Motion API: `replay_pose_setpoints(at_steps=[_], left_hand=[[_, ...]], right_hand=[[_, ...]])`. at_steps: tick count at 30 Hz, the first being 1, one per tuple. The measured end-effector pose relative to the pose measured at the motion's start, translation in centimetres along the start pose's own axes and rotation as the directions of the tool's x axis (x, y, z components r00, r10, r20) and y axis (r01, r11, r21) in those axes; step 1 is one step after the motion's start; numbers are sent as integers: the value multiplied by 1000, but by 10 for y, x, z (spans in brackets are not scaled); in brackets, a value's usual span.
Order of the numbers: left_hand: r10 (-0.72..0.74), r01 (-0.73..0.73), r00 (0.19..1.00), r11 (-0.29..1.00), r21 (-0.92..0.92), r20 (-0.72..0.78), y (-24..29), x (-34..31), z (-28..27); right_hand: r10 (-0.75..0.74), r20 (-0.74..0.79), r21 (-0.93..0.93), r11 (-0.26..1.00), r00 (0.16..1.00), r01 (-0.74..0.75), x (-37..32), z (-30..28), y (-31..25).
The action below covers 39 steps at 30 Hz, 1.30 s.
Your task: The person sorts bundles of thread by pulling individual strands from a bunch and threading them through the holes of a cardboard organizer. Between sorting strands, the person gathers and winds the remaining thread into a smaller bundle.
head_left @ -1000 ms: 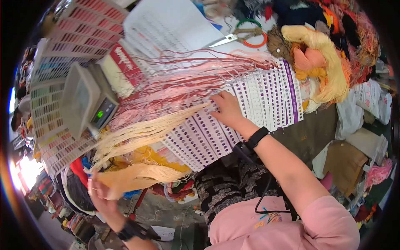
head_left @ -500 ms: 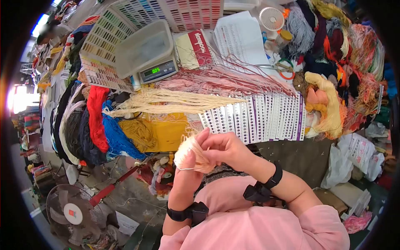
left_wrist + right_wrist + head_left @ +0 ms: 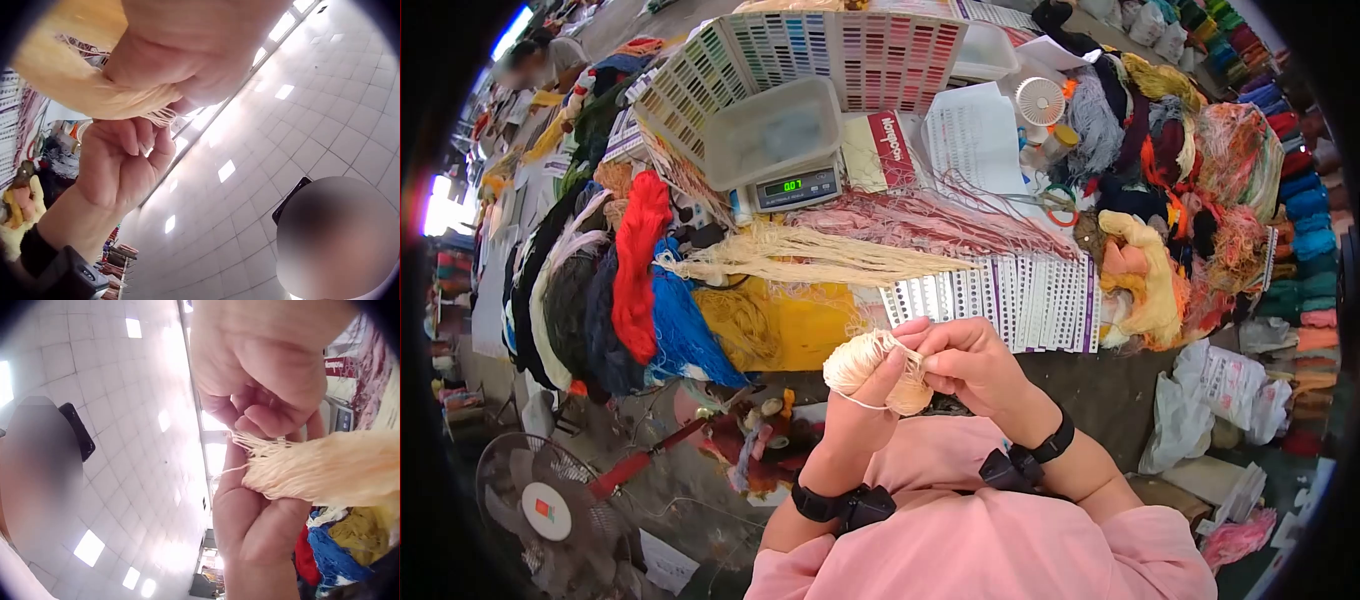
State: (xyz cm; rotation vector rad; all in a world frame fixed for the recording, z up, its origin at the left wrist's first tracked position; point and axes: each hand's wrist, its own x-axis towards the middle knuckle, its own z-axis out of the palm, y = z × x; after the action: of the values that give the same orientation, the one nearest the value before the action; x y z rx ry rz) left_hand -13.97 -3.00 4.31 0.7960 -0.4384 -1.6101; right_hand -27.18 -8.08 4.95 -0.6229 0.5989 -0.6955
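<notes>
A pale peach skein of yarn [image 3: 855,362] is held up in front of the chest, doubled into a loose bundle. My left hand [image 3: 866,408] grips it, thumb across the strands; a thin loose strand hangs beside the thumb. The right hand [image 3: 982,366] meets it from the other side, its curled fingertips pinching strands at the skein's looped end. In the right wrist view those fine loops [image 3: 256,450] fan out right under the right fingertips. From the left wrist view, the right hand [image 3: 122,165] shows curled fingers just below the bundle.
On the table lie a cream yarn hank [image 3: 820,256], reddish-pink threads [image 3: 960,222] and punched white cards [image 3: 1020,300]. Behind stand a digital scale [image 3: 800,188] with a tub and colour charts [image 3: 890,60]. Coloured yarn hanks [image 3: 640,270] drape at left; a fan [image 3: 545,505] stands below.
The left hand has brought the peach skein from the far left to the chest. The right hand has left the cards and joined it at the skein. The view has shifted.
</notes>
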Motion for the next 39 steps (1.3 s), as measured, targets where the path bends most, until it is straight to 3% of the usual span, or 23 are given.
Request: replay_pose_setpoints(at_steps=[3,6,9,15,18,24,27,30,39], left_hand=[[-126,131,991,979,-155,42,14,-3,0],[-106,108,994,965,-241,19,18,-4,0],[-68,72,992,997,-30,106,16,-4,-11],[-85,96,994,974,-204,65,19,-3,-14],[-100,94,995,975,-201,-22,26,-5,-9],[-82,105,993,932,-347,79,26,-4,-15],[-98,91,995,966,-241,-16,31,-6,-8],[-80,55,994,952,-300,-74,31,-7,-5],[-61,35,994,960,-278,-87,22,-5,-11]], right_hand=[[-10,-35,41,999,999,12,-2,13,-7],[8,-29,-53,999,1000,-10,-4,16,-5],[-9,-42,-131,991,999,4,-2,19,-2],[-34,-57,-137,990,998,26,3,31,-6],[-8,-23,-110,994,1000,6,6,28,-3],[51,-69,-171,983,996,-62,11,40,-7],[28,-108,-192,980,994,-48,12,43,-4],[3,-77,-129,992,997,-13,11,42,-5],[-26,-44,-126,992,999,20,7,39,-4]])
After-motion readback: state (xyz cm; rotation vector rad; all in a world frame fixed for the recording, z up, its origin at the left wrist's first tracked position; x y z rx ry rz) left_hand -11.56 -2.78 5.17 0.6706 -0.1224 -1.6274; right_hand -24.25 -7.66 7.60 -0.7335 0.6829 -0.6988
